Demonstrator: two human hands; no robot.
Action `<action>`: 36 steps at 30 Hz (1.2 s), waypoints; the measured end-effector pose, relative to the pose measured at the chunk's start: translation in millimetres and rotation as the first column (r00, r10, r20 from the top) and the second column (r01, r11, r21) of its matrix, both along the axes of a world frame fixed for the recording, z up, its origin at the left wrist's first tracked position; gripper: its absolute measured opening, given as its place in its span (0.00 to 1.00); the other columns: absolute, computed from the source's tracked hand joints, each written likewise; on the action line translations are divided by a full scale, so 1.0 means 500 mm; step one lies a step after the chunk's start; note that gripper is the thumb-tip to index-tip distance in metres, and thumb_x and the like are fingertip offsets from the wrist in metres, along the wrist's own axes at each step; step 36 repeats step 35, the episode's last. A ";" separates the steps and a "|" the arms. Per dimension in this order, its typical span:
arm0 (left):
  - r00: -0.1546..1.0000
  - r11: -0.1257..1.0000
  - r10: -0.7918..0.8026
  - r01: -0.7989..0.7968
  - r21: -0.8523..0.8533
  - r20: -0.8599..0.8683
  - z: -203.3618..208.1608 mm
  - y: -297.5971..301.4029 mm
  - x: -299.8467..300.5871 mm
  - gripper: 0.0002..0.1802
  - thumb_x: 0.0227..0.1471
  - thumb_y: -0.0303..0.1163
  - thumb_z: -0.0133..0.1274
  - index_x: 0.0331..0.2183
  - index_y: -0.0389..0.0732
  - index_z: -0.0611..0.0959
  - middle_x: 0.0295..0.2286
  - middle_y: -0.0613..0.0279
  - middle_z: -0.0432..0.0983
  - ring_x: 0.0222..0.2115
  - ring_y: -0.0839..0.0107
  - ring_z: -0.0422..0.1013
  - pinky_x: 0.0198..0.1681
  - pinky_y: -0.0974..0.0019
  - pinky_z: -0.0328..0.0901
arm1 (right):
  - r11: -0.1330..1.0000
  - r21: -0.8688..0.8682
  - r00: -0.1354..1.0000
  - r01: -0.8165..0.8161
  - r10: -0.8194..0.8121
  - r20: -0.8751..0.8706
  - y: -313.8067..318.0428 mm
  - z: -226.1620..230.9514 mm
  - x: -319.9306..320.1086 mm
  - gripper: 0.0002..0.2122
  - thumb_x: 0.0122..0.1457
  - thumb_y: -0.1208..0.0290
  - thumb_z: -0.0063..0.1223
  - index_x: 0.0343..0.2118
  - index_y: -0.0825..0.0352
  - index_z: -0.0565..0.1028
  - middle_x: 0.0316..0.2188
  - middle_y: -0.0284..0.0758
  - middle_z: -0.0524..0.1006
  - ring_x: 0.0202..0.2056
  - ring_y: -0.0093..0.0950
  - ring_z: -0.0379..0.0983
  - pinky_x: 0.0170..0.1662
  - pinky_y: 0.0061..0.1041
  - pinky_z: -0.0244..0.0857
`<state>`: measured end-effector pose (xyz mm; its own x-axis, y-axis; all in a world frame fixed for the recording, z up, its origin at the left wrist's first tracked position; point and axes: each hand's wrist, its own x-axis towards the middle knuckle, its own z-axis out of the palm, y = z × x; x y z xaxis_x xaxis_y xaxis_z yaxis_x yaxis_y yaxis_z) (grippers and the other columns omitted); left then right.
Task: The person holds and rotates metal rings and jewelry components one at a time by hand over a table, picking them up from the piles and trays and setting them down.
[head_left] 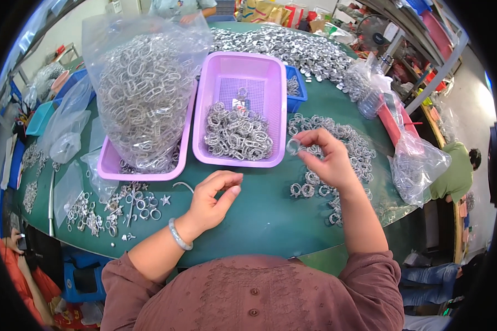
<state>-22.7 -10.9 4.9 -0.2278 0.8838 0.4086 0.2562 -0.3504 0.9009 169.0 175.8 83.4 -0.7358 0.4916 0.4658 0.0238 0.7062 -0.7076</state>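
Note:
My right hand (330,157) pinches a small metal ring (294,146) between thumb and fingertips, above the green table (259,220). Under and beyond that hand spreads a loose pile of silver rings (359,146). My left hand (215,198), with a pale bangle on its wrist, hovers in front of the purple basket (279,110). Its fingers are loosely curled, the thumb stands apart from them, and nothing shows between. A heap of silver rings (237,135) fills the near half of that basket, with a small tag lying at its far side.
At left, a big clear bag of rings (143,99) stands in a second purple basket (143,176). Loose rings and star-shaped pieces (165,199) lie before it. Flat silver parts (292,49) cover the far table, beside a blue bin (296,102). A plastic bag (419,168) hangs at the right edge.

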 end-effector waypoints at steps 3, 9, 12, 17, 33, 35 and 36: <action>0.956 0.998 -0.041 0.052 -0.031 0.291 -0.011 0.001 0.007 0.14 0.52 0.22 0.47 0.43 0.34 0.72 0.39 0.59 0.70 0.38 0.73 0.69 0.42 0.70 0.64 | 0.990 0.090 0.994 -0.107 0.109 -0.019 -0.078 -0.002 -0.049 0.14 0.44 0.79 0.57 0.37 0.68 0.72 0.33 0.35 0.74 0.36 0.27 0.71 0.39 0.22 0.65; 0.882 0.986 -0.158 0.116 0.120 0.445 0.003 0.008 0.007 0.21 0.53 0.25 0.46 0.49 0.35 0.64 0.41 0.59 0.69 0.41 0.73 0.67 0.46 0.67 0.63 | 0.985 0.167 0.978 -0.038 0.071 -0.196 -0.149 -0.065 -0.128 0.18 0.41 0.81 0.59 0.38 0.68 0.70 0.33 0.38 0.71 0.31 0.31 0.70 0.32 0.25 0.66; 0.888 0.988 -0.132 0.083 0.128 0.441 0.001 0.009 0.001 0.20 0.53 0.25 0.46 0.49 0.34 0.65 0.41 0.59 0.69 0.41 0.73 0.67 0.46 0.67 0.63 | 0.996 0.066 0.978 -0.055 0.068 -0.199 -0.157 -0.082 -0.137 0.18 0.41 0.83 0.59 0.38 0.68 0.69 0.34 0.38 0.70 0.31 0.29 0.70 0.32 0.23 0.66; 0.830 0.990 -0.129 0.142 0.018 0.542 -0.006 0.004 -0.004 0.18 0.55 0.27 0.44 0.48 0.34 0.67 0.39 0.57 0.71 0.38 0.72 0.69 0.40 0.70 0.66 | 0.994 0.031 0.979 -0.108 0.111 -0.168 -0.160 -0.093 -0.124 0.19 0.42 0.83 0.58 0.39 0.69 0.69 0.34 0.37 0.70 0.30 0.26 0.69 0.32 0.23 0.66; 0.624 0.941 -0.133 0.323 -0.100 0.770 -0.015 0.016 -0.028 0.16 0.57 0.32 0.42 0.47 0.37 0.69 0.31 0.62 0.74 0.27 0.75 0.70 0.32 0.70 0.67 | 0.980 -0.103 0.981 -0.169 0.157 -0.115 -0.135 -0.118 -0.116 0.16 0.45 0.84 0.55 0.40 0.70 0.71 0.30 0.34 0.71 0.27 0.23 0.68 0.31 0.20 0.64; 0.634 0.946 -0.132 0.311 -0.095 0.762 -0.015 0.014 -0.027 0.17 0.56 0.31 0.43 0.48 0.40 0.68 0.34 0.61 0.74 0.27 0.75 0.71 0.31 0.71 0.67 | 0.983 -0.099 0.984 -0.152 0.141 -0.107 -0.135 -0.128 -0.113 0.16 0.45 0.83 0.56 0.40 0.68 0.71 0.32 0.36 0.71 0.28 0.25 0.71 0.29 0.19 0.65; 0.634 0.946 -0.132 0.311 -0.095 0.762 -0.015 0.014 -0.027 0.17 0.56 0.31 0.43 0.48 0.40 0.68 0.34 0.61 0.74 0.27 0.75 0.71 0.31 0.71 0.67 | 0.983 -0.099 0.984 -0.152 0.141 -0.107 -0.135 -0.128 -0.113 0.16 0.45 0.83 0.56 0.40 0.68 0.71 0.32 0.36 0.71 0.28 0.25 0.71 0.29 0.19 0.65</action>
